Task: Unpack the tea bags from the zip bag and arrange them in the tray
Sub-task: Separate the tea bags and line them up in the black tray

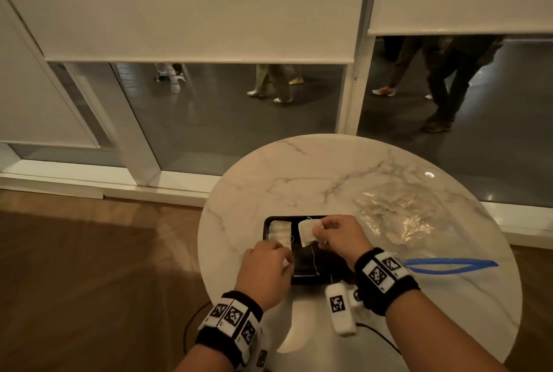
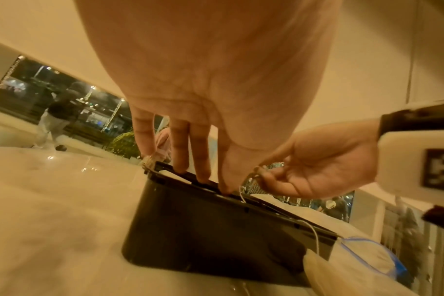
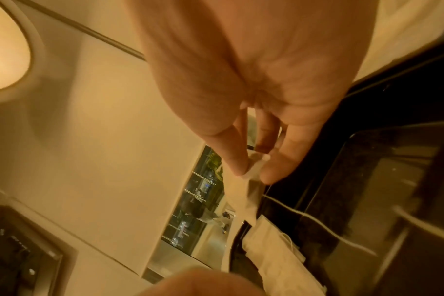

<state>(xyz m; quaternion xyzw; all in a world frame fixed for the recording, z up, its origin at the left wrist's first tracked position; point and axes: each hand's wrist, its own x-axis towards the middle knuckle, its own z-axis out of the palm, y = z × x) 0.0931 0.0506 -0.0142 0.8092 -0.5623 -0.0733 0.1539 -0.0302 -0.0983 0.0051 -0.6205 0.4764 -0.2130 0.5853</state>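
Note:
A black tray (image 1: 303,267) sits on the round marble table (image 1: 314,174). Several white tea bags (image 1: 280,231) lie stacked in its far left compartment, also seen in the right wrist view as a pale stack (image 3: 274,252). My right hand (image 1: 318,232) pinches one tea bag (image 1: 306,231) by its top over the tray's far middle; thumb and finger close on it (image 3: 252,172). Its string (image 1: 314,261) trails down across the tray. My left hand (image 1: 285,258) rests straight fingertips (image 2: 203,178) on the tray's left rim (image 2: 261,204). The clear zip bag (image 1: 398,213) lies to the right.
The zip bag's blue zip strip (image 1: 449,265) lies open near my right wrist, close to the table's right edge. Behind the table is a glass wall with blinds (image 1: 194,6); people's legs (image 1: 443,81) pass outside. Wooden floor (image 1: 89,267) lies to the left.

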